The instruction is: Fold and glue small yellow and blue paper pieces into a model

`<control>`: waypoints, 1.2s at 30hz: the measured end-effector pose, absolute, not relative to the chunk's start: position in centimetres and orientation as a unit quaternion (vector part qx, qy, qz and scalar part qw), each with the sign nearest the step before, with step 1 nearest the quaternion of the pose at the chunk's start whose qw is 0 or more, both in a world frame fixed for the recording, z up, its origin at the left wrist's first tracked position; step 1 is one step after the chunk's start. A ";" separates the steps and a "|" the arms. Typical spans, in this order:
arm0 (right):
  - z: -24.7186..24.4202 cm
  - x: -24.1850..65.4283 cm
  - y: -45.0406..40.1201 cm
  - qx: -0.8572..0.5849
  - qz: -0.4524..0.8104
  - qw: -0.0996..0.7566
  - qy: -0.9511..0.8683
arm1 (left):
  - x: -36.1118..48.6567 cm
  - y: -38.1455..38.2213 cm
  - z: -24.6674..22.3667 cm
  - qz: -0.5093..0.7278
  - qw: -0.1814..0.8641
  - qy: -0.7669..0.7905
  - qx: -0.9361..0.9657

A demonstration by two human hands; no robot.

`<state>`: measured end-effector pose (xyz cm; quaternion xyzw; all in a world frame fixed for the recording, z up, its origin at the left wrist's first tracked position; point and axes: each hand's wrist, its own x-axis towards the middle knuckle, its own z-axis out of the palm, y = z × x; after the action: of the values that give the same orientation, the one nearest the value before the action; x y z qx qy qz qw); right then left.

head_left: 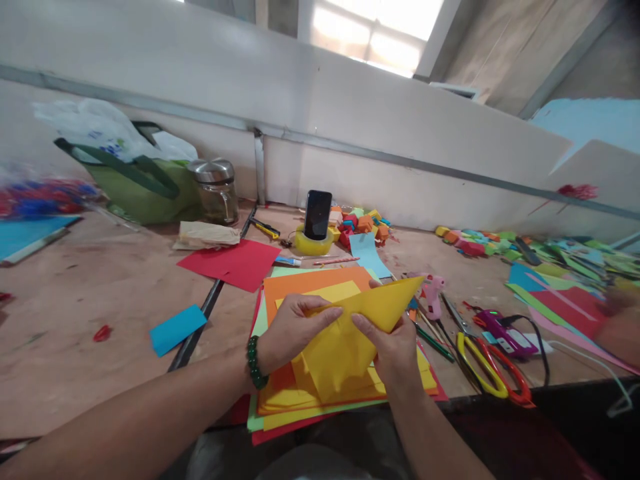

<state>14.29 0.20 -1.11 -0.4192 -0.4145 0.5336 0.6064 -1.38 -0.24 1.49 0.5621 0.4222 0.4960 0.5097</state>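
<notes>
A yellow sheet of paper (385, 303) is held up between both hands, bent along its upper edge. My left hand (295, 330), with a dark green bead bracelet on the wrist, pinches it near the left end, thumb in front. My right hand (395, 347) grips it further right, thumb on the near face and fingers mostly hidden behind. Beneath them lies a stack of coloured paper (280, 407), with yellow, orange, green and red sheets showing at its edges.
Scissors (483, 367) with yellow and red handles, a pink glue gun (433, 293) and a purple device (507, 333) lie to the right. Behind stand a phone (318, 215) in a tape roll (313, 243) and a glass jar (217, 193). Left are red paper (235, 263) and blue paper (177, 329).
</notes>
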 end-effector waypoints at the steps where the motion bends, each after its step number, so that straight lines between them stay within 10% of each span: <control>1: -1.1 14.3 0.2 -0.419 0.534 0.607 -0.414 | -1.4 -0.3 1.5 0.497 0.503 0.419 0.569; 36: -1.7 13.8 0.1 -0.427 0.501 0.627 -0.415 | -1.7 -0.4 0.7 0.536 0.355 0.428 0.635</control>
<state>13.82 0.14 -1.69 -0.4274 -0.4155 0.5010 0.6275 -1.75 -0.37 0.68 0.6348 0.4279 0.5364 0.3553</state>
